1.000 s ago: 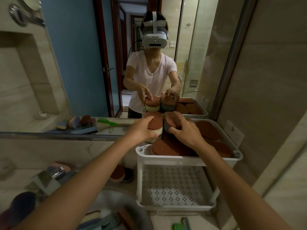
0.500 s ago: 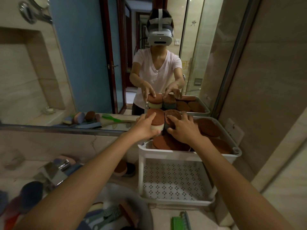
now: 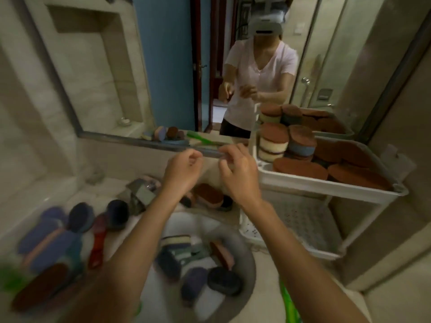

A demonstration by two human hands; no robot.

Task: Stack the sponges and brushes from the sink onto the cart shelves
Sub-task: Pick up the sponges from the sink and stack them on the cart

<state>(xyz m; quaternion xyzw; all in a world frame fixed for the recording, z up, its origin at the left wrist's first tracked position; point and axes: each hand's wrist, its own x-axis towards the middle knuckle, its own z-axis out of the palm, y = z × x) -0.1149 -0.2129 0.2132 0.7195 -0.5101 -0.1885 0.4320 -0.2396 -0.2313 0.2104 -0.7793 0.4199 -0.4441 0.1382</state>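
Observation:
My left hand (image 3: pixel 182 170) and my right hand (image 3: pixel 240 174) hover side by side above the sink (image 3: pixel 242 271), left of the white cart (image 3: pixel 326 190). Both hold nothing and their fingers are loosely curled. On the cart's top shelf stand two stacks of brown-topped sponges: a cream one (image 3: pixel 272 142) and a blue-grey one (image 3: pixel 302 142), with flat brown sponges (image 3: pixel 299 168) around them. The sink holds several sponges and brushes (image 3: pixel 198 259). The frame is blurred by motion.
More sponges and a red-handled brush (image 3: pixel 98 238) lie on the counter left of the sink. A brown sponge (image 3: pixel 207 195) lies behind the faucet (image 3: pixel 140 194). A green brush (image 3: pixel 289 304) lies at the front right. The cart's lower shelf (image 3: pixel 303 224) is bare. The mirror reflects me.
Both hands have let go of the sponge stacks on the cart's top shelf and pulled back left and down, over the sink. The view has swung down and left.

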